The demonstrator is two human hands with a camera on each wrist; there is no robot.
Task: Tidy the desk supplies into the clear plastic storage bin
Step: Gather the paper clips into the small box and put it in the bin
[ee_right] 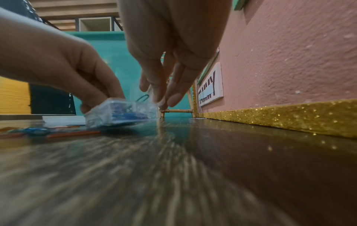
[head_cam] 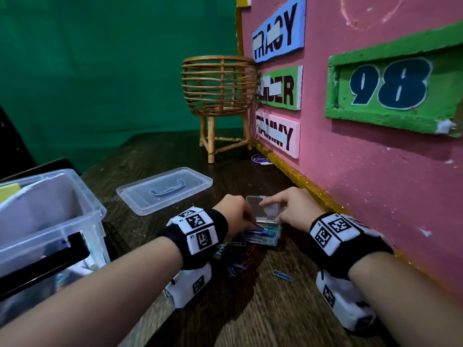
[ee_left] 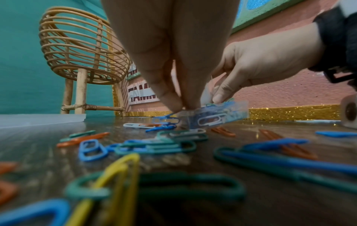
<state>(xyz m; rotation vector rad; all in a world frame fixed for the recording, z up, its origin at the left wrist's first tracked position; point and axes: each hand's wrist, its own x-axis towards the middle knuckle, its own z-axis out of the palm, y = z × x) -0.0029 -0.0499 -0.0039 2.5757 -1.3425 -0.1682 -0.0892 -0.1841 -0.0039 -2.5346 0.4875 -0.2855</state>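
My left hand pinches clips into the box; right hand grips its lid. Risk: overfilled box near the table's right edge tips, spilling clips.

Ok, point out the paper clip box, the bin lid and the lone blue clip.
paper clip box (head_cam: 263,240): head view, front wall.
bin lid (head_cam: 140,196): head view, left flat part.
lone blue clip (head_cam: 283,276): head view, middle of loop.

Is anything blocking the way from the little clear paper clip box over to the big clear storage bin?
Nothing visible does. The small clear paper clip box sits right of the large clear plastic storage bin, whose flat clear lid lies off, farther back.
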